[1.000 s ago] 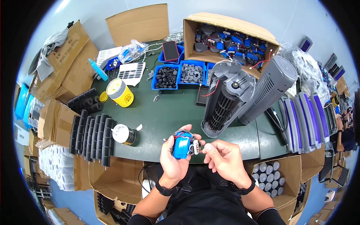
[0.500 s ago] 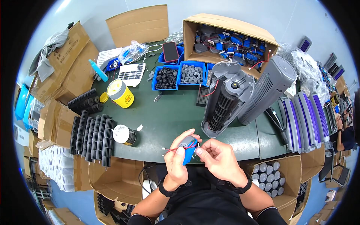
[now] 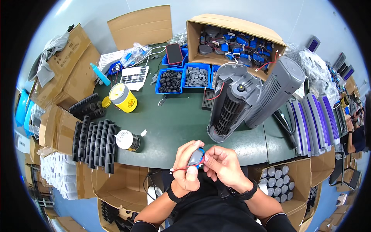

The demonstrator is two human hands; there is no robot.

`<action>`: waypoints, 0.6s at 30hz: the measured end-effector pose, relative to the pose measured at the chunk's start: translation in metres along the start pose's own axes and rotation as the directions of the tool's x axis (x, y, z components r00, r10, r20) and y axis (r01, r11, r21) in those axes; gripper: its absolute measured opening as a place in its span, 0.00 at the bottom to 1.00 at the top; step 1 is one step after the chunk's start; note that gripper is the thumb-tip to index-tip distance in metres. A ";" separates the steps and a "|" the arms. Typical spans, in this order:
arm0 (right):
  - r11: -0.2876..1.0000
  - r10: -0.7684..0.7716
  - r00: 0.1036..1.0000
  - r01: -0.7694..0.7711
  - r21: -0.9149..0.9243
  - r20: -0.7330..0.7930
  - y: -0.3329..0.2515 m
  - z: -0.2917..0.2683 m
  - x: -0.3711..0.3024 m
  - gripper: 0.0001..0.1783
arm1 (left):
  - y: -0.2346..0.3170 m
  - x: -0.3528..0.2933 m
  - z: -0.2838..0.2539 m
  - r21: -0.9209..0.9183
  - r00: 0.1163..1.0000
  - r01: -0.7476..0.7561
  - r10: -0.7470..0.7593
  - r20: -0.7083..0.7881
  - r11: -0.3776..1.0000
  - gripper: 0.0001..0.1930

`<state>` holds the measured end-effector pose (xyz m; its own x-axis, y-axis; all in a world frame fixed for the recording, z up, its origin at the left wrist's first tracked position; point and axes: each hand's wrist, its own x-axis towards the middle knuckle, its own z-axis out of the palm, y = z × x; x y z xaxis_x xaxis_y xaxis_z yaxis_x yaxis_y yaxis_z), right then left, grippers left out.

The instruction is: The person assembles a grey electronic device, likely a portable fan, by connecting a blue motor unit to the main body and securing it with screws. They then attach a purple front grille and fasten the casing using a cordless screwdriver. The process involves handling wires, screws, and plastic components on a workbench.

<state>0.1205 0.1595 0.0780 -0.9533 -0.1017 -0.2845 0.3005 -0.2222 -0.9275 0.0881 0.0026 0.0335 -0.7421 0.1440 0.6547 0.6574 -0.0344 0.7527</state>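
Observation:
Close in front of me at the table's near edge, my left hand (image 3: 186, 170) is closed around a small motor (image 3: 195, 157) with a grey face and a blue casing. Red wires run across it, and a white plug (image 3: 171, 171) dangles past my left thumb. Thumb and forefinger of my right hand (image 3: 225, 167) pinch the red wire (image 3: 203, 159) at the motor's right edge; its tip is hidden by the fingers. Beyond my hands an opened grey fan housing (image 3: 232, 104) stands with a black ribbed roller (image 3: 228, 116) inside it.
A grey slotted cover (image 3: 275, 92) leans beside the housing. Farther back is a carton (image 3: 235, 22) of similar motors, near blue bins (image 3: 170, 91) of small parts. To the left stand a yellow tub (image 3: 124, 98), a white-lidded can (image 3: 127, 140) and several black rollers (image 3: 94, 145). Purple-grey panels (image 3: 309, 125) line the right.
The motor has been turned in my left hand, so more of its grey face shows and less blue. Both hands stay close together, and the right fingertips have moved slightly lower along its edge.

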 end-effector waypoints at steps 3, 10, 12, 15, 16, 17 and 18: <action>0.979 -0.201 0.975 0.197 -0.052 -0.093 0.011 0.008 0.001 0.09 | 0.001 0.000 0.003 -0.059 0.998 0.061 -0.062 -0.026 0.996 0.28; 0.901 -0.422 0.890 0.391 -0.190 -0.174 0.026 0.014 0.006 0.07 | 0.004 -0.001 0.018 -0.194 0.972 0.192 -0.214 -0.097 0.962 0.30; 0.898 -0.423 0.889 0.387 -0.207 -0.175 0.023 0.016 0.008 0.07 | 0.003 0.002 0.018 -0.304 0.943 0.280 -0.321 -0.093 0.911 0.31; 0.889 -0.418 0.892 0.363 -0.278 -0.172 0.016 0.014 0.010 0.07 | -0.002 0.013 0.013 -0.597 0.807 0.484 -0.591 0.022 0.639 0.32; 0.887 -0.402 0.901 0.341 -0.312 -0.160 0.008 0.014 0.007 0.07 | -0.001 0.016 0.011 -0.673 0.769 0.510 -0.635 0.076 0.536 0.32; 0.883 -0.386 0.910 0.318 -0.346 -0.148 0.001 0.013 0.003 0.08 | 0.004 0.021 0.009 -0.737 0.730 0.527 -0.670 0.136 0.424 0.32; 0.846 -0.464 0.868 0.376 -0.378 -0.176 -0.002 0.010 -0.001 0.08 | 0.007 0.024 0.008 -0.788 0.691 0.535 -0.695 0.200 0.304 0.32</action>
<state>0.1209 0.1501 0.0830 -0.9725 0.1859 0.1405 -0.1154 0.1398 -0.9834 0.0755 0.0137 0.0540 -0.9432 0.3213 -0.0848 -0.3000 -0.7133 0.6334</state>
